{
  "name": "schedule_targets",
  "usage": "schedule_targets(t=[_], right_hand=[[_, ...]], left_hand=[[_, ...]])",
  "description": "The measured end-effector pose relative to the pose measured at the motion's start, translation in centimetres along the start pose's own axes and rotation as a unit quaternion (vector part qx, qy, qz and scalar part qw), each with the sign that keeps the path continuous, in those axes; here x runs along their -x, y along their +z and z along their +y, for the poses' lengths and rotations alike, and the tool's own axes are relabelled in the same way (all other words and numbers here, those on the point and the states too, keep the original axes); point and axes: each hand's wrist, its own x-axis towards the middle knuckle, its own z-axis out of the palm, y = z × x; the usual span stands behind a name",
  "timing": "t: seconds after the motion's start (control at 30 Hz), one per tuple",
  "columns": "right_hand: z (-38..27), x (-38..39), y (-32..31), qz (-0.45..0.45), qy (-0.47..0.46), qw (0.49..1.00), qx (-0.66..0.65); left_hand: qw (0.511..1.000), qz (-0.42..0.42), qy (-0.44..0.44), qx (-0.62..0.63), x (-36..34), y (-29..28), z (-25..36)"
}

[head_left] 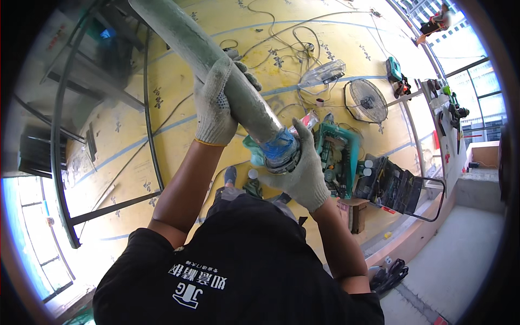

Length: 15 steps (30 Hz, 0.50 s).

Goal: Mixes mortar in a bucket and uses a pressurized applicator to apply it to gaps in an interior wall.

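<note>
A thick grey-green tube (200,49) slants from the upper left down to the middle of the head view, in front of my body. My left hand (216,103), in a white dotted knit glove, is closed around its middle. Blue wrap (281,147) covers the tube's lower end, just above a dark ring-shaped collar (284,162). My gloved right hand (304,170) cups this end from below and from the right, thumb up along its side. Some of the right fingers are hidden beneath the collar. Pale green sheeting (253,151) shows beside the wrap.
A black metal frame (149,108) stands at left. Yellow sheeting (179,130) with cables covers the floor. A round fan (367,101), a teal tool case (352,157), a black hand truck (392,187) and a cardboard box (353,214) are right. A person (436,21) is far off.
</note>
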Motion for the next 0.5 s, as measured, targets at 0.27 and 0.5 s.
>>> schedule_targets(t=[0.27,0.5], right_hand=[[-0.4,0.1,-0.4,0.077,-0.006,0.989,0.126],[-0.4,-1.4,0.9,-0.001,-0.017,0.991,0.135]], left_hand=[[0.998,-0.007,0.017,0.061,0.4,0.4,-0.5],[0.998,0.044,0.013,0.038,0.6,-0.8,0.5]])
